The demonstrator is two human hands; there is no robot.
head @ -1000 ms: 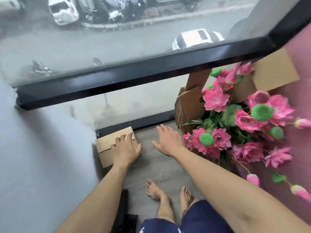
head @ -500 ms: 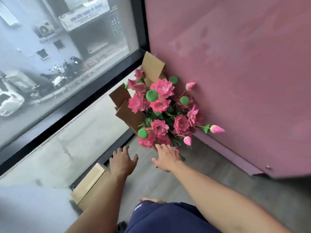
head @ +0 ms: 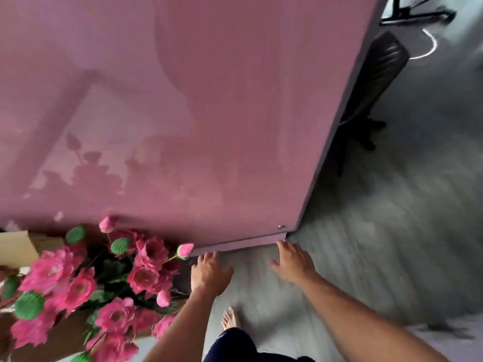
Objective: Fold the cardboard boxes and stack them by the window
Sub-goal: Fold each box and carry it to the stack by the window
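— Swung away from the window: half a second ago glass filled nine o'clock and a folded box lay under the left wrist; now the pink wall (head: 183, 113) spans nine to one o'clock, with grey floor (head: 379, 244) running from two down to six.

— And the cardboard?

— Only brown cardboard (head: 15, 248) at nine o'clock, behind the pink flowers (head: 86, 283) at eight; the folded box by the window is out of shot. A dark chair (head: 376, 74) stands at one o'clock.

— The hands?

— Both empty. Left hand (head: 209, 275) at six o'clock, fingers spread and loose, just beside the blooms; right hand (head: 294, 261) near the wall's bottom corner, fingers likewise extended, gripping nothing.

— So which step?

— Seemingly between boxes: one stacked, the person turning to fetch another. Next calls for finding an unfolded box, which isn't visible here.
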